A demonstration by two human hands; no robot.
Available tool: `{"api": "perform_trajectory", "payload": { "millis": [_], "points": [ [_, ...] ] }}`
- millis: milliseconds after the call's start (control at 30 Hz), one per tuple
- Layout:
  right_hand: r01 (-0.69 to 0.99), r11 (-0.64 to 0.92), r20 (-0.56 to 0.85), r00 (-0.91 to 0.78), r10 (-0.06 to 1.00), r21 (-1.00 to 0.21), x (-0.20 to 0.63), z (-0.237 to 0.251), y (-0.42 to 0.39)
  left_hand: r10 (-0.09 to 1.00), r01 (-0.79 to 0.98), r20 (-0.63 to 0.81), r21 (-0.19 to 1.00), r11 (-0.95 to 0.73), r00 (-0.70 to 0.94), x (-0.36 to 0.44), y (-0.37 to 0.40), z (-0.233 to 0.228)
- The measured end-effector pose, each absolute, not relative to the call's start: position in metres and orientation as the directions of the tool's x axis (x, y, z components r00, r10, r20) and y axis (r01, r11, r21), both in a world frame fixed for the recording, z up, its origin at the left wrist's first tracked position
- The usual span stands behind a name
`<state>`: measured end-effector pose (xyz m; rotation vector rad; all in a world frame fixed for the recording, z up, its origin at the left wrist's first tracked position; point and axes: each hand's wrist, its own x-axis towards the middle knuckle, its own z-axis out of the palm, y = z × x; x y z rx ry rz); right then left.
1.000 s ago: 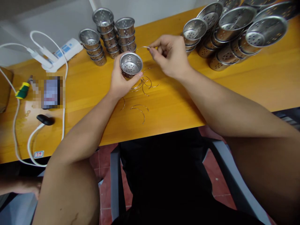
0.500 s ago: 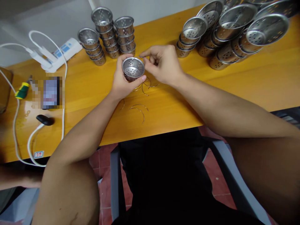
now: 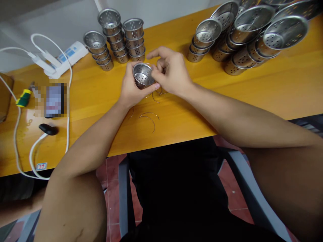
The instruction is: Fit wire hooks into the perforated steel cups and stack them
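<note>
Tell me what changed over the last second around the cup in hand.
The right hand came left from behind the table's middle, bringing its thin wire to the cup rim; its fingers now press against the cup. The left hand tilted the cup toward it. The cup stacks, loose wires and charger stayed put.

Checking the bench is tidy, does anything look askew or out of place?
The long stacks of strainer cups at the far right lie tipped on their sides, while the short stacks stand upright. Loose wire pieces are scattered on the table.
</note>
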<state>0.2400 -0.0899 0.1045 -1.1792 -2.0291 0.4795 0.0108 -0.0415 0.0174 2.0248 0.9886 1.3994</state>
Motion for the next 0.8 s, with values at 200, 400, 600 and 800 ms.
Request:
{"api": "perform_trajectory", "payload": {
  "millis": [200,400,600,800],
  "points": [
    [0.392,0.516,0.393,-0.354,0.849,-0.762,0.241,0.107,-0.087,0.793,0.287,0.564,0.739,-0.610,0.232,0.008,-0.037,0.010],
    [0.040,0.553,0.434,-0.576,0.693,-0.832,0.264,0.108,-0.072,0.756,0.114,0.584,0.764,-0.635,0.294,0.004,-0.028,0.002],
    [-0.042,0.508,0.439,-0.569,0.696,-0.860,0.261,0.097,-0.066,0.761,0.065,0.548,0.795,-0.603,0.347,0.004,-0.027,0.002],
    [-0.038,0.497,0.448,-0.496,0.744,-0.867,0.252,0.093,-0.067,0.737,0.129,0.574,0.751,-0.647,0.356,0.002,-0.028,0.004]
  ]
}}
